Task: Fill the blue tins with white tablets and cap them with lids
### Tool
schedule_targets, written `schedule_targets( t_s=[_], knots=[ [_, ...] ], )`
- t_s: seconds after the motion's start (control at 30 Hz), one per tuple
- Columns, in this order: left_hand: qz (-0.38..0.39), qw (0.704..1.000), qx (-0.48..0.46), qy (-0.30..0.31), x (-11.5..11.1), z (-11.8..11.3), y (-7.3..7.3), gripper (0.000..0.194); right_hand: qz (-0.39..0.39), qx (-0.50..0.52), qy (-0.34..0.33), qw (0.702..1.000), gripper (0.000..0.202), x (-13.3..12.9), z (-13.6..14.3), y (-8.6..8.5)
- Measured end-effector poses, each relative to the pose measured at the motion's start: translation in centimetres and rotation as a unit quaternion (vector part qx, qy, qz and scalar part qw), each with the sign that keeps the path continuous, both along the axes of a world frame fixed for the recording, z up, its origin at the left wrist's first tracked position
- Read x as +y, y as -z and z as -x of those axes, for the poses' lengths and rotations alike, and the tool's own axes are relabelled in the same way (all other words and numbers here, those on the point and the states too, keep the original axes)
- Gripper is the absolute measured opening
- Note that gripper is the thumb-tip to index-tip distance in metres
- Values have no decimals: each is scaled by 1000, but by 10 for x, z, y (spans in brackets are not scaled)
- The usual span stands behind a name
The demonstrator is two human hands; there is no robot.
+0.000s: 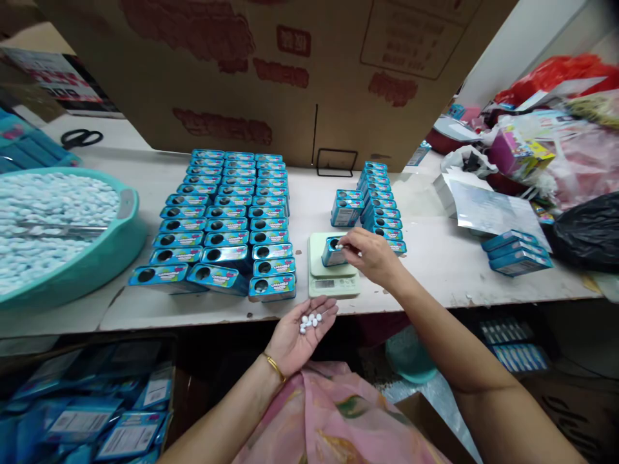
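While about seven white tablets (310, 321) are cupped in the left grip (293, 341), which is held palm up and spread wide by the near edge of the counter (309, 200), what looks like one more is pinched in the narrowed right grip (365, 253) at the mouth of the blue tin (333, 256). That tin is stood upright on the pale green scale (333, 285). Tablets could be spilled if the flat palm were tipped; the pinched one could be dropped beside the tin if the small opening were missed, and the weight could be misread if the tin were pressed. One scale and one tin on it are counted. To the left, three columns of tins (226, 254) are ranged, roughly eleven or twelve in each; beyond the scale, apparently two tins (347, 211) are placed beside a row of about nine (382, 212). Farthest, one large cardboard box (309, 116) is seen.
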State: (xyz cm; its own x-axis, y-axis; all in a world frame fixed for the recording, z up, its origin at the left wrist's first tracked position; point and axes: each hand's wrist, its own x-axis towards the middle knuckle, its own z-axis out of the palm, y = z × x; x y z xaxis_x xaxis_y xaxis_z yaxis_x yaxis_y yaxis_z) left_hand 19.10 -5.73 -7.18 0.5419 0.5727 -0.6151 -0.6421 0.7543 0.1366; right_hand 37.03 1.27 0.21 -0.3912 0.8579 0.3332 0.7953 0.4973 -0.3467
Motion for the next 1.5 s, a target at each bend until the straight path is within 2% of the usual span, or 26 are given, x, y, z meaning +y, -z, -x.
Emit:
schedule_targets(
  t_s=[0.17, 0.27, 0.33, 0.4, 0.5, 0.6, 0.7, 0.83, 1.07, 1.17, 1.23, 1.37, 1.43, 1.5],
  knots=[
    [8, 1000, 4, 3, -4, 4, 6, 22, 5, -48, 0, 999, 17, 15, -3, 1],
    [9, 1000, 1, 1, -5, 6, 9, 22, -9, 3, 11, 1000, 17, 3, -2, -2],
    [8, 1000, -5, 5, -6, 7, 10, 22, -9, 45, 9, 999, 18, -16, 3, 0],
    [5, 1000, -20, 9, -9, 7, 12, 22, 24, 50, -26, 998, 18, -42, 15, 10],
    [16, 998, -58, 23, -14, 5, 14, 21, 93, -35, -117, 988, 18, -85, 38, 39],
    [38, 995, -76, 42, -19, 2, 15, 23, 113, -100, -120, 981, 25, -112, 51, 68],
    [38, 994, -75, 63, -24, -1, 16, 25, 117, -100, -126, 980, 25, -120, 50, 80],
    [20, 992, -92, 84, -27, -3, 16, 26, 123, -66, -145, 980, 21, -119, 41, 78],
    [13, 994, -71, 79, -28, -3, 19, 23, 105, -38, -145, 983, 20, -122, 39, 80],
    [12, 996, -51, 68, -29, -2, 21, 20, 105, -2, -138, 985, 21, -117, 33, 70],
    [17, 998, -29, 62, -28, -2, 22, 20, 73, 31, -89, 993, 22, -106, 23, 59],
    [33, 996, 15, 79, -27, 1, 23, 26, -30, 68, 75, 994, 27, -73, -6, 35],
    [37, 996, 26, 77, -26, 1, 23, 27, -42, 64, 114, 991, 32, -57, -17, 28],
    [40, 996, 31, 75, -26, 2, 23, 28, -31, 52, 121, 991, 38, -43, -23, 26]
  ],
)
